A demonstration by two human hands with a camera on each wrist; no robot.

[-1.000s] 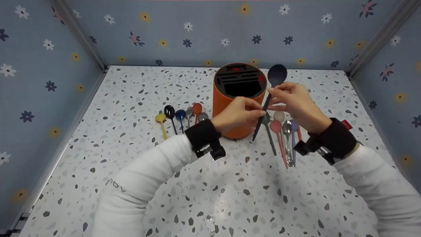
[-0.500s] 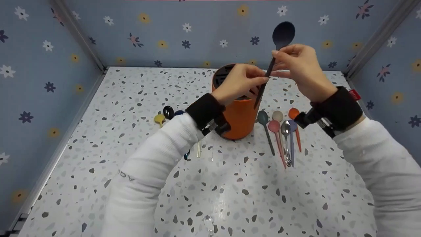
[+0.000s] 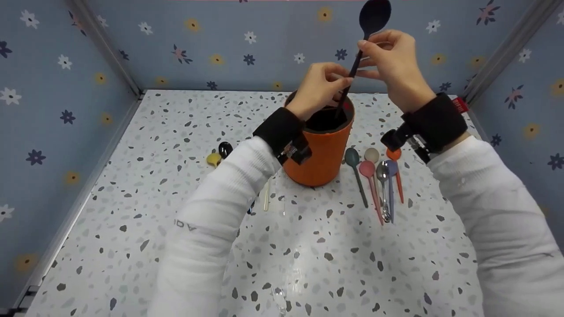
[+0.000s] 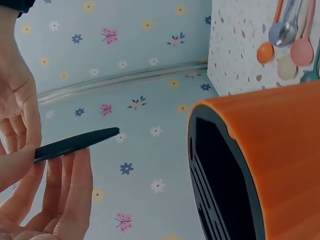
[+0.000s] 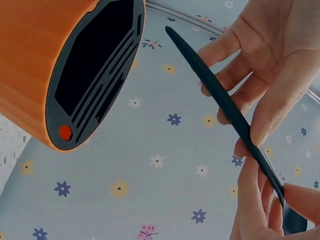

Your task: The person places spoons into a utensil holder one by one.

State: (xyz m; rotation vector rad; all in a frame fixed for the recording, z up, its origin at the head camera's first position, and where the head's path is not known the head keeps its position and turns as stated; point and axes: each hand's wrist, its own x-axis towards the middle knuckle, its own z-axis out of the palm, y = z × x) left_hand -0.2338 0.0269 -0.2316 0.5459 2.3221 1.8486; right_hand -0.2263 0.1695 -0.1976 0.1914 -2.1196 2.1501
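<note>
A large dark spoon (image 3: 374, 17) is held bowl up at a slant. My right hand (image 3: 394, 66) pinches its handle just below the bowl, and my left hand (image 3: 319, 86) pinches the handle lower down. Below both hands stands an orange knife-block holder (image 3: 319, 154) with a black slotted top. In the head view the handle tip overlaps the holder's large opening. Both wrist views show the spoon handle (image 4: 77, 143) (image 5: 212, 87) with its tip above and apart from the holder (image 4: 280, 155) (image 5: 35, 65). My left hand and wrist hide part of the holder's top.
Right of the holder lie several spoons, among them a green spoon (image 3: 357, 176), a pink spoon (image 3: 368, 169) and an orange spoon (image 3: 393, 154). To its left, a yellow spoon (image 3: 214, 159) and a black spoon (image 3: 225, 149) show beside my sleeve. Flowered panels (image 3: 282, 44) enclose the speckled table (image 3: 176, 127).
Both hands have lifted the dark spoon from in front of the holder to above it. The handle tip has moved up and slightly left, over the opening.
</note>
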